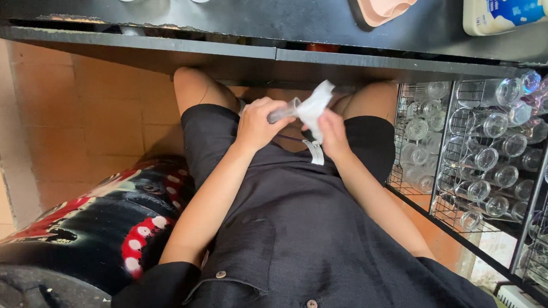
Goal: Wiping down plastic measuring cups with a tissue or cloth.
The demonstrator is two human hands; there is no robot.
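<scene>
Clear glass (282, 113) at frame centre is gripped by the closed left hand (258, 124) | white cloth (314, 109) is pinched against its rim by the closed right hand (333, 133) | black bench (291, 20) spans the top | wire rack (461, 155) of glasses is seen at right

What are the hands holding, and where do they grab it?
The left hand wraps around the body of a small clear glass. The right hand holds a white cloth bunched at the glass's end.

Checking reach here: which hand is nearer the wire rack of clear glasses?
Right. The right hand, wiping with a white cloth, is closer to the wire rack; the left hand, holding a clear glass, is farther.
</scene>
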